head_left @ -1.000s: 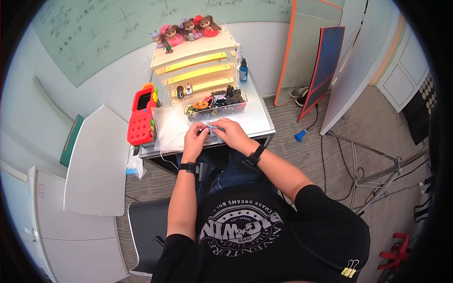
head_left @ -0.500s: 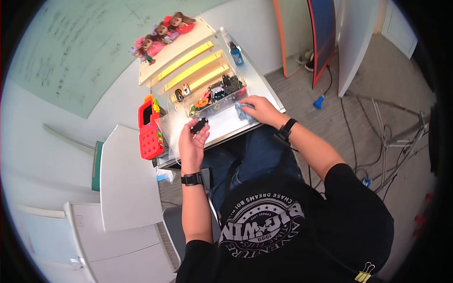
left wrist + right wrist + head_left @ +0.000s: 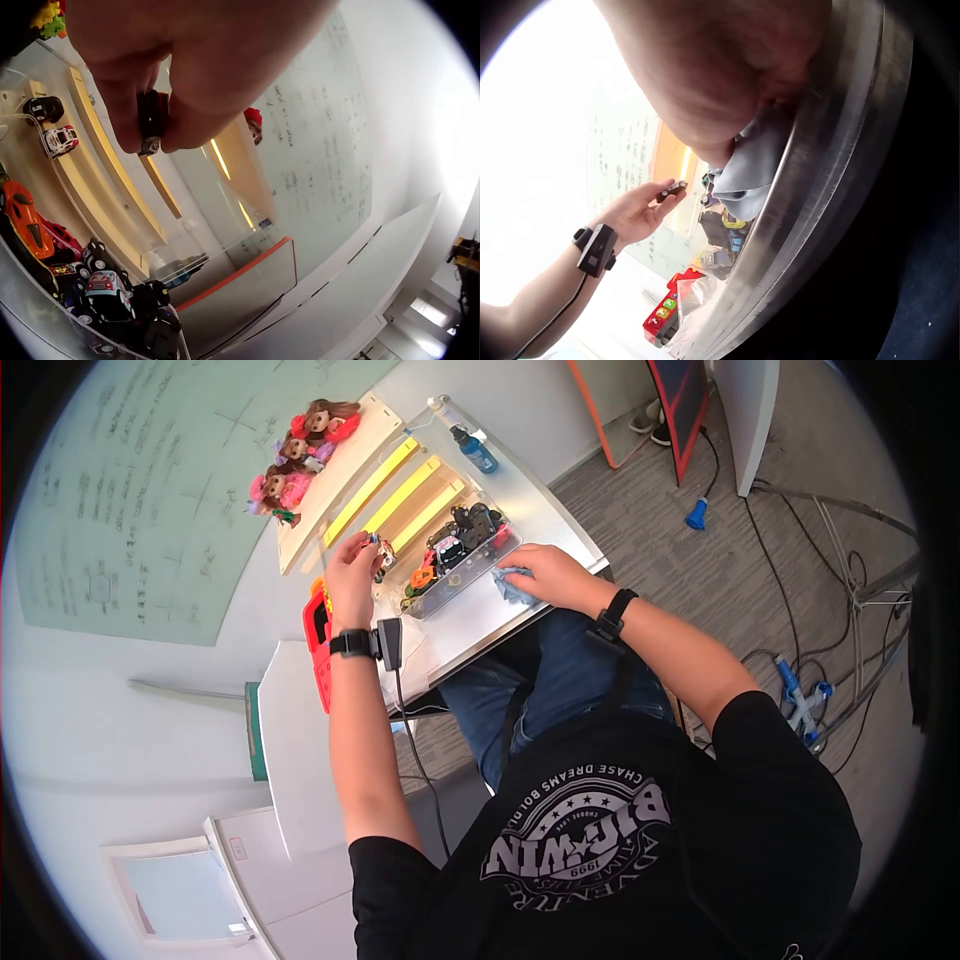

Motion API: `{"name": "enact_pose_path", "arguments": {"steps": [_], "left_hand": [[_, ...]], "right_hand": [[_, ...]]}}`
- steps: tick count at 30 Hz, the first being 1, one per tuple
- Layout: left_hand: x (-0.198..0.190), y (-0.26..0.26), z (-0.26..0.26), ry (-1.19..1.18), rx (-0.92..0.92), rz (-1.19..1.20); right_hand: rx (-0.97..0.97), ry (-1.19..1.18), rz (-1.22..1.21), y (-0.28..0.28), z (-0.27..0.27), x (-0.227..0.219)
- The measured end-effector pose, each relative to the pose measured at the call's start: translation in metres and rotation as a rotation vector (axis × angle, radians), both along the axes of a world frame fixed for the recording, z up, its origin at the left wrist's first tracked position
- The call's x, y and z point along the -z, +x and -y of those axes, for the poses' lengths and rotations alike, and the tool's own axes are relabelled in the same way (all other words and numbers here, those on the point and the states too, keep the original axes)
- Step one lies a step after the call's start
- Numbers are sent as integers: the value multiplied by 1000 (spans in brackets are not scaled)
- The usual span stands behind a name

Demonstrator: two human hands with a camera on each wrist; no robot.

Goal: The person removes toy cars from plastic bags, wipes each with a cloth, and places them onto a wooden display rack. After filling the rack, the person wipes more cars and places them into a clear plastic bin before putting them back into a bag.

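Note:
My left hand [image 3: 352, 582] pinches a small black toy car [image 3: 153, 116] between thumb and fingers, raised in front of the tiered wooden rack [image 3: 345, 510]. In the left wrist view a black toy car [image 3: 45, 109] and a white-and-red toy car [image 3: 60, 140] stand on the lowest step, to the left of the held one. Near the table's front edge, my right hand [image 3: 552, 576] grips a crumpled light blue cloth [image 3: 513, 589] against the tabletop. The cloth [image 3: 748, 171] bunches out below the palm in the right wrist view.
A clear plastic bin [image 3: 462, 594] full of toy cars lies between the hands and the rack. Several dolls [image 3: 300, 455] sit on the rack's top. A blue bottle [image 3: 474, 450] stands at the back right, and a red toy [image 3: 318, 635] at the left.
My left hand has carried the black toy car from the table's front edge up and forward to the rack. The right hand stays at the cloth. The head view has turned.

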State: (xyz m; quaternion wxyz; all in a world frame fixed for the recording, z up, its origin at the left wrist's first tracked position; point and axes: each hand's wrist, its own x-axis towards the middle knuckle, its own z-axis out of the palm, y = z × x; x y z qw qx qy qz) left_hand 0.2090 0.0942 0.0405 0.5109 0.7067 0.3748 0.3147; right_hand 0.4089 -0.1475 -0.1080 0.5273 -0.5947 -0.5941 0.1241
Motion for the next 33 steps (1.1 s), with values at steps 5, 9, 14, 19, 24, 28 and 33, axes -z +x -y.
{"name": "enact_pose_path", "arguments": {"steps": [5, 9, 14, 19, 24, 28, 33], "left_hand": [[17, 31, -28, 175, -110, -228], [26, 47, -48, 579, -138, -579], [36, 61, -80, 614, -77, -652], [42, 57, -87, 545, -68, -694], [35, 54, -76, 660, -63, -921], [27, 68, -55, 622, -96, -983], [54, 73, -83, 686, -142, -1063]], "right_hand": [[-4, -22, -61, -3, 0, -1], [4, -17, -84, -4, 3, -5], [-6, -47, -61, -3, 1, -2], [-10, -4, -44, -2, 1, -2], [6, 4, -40, -4, 3, -3], [6, 11, -67, -4, 4, -5], [-3, -10, -52, -4, 4, -7]]}}
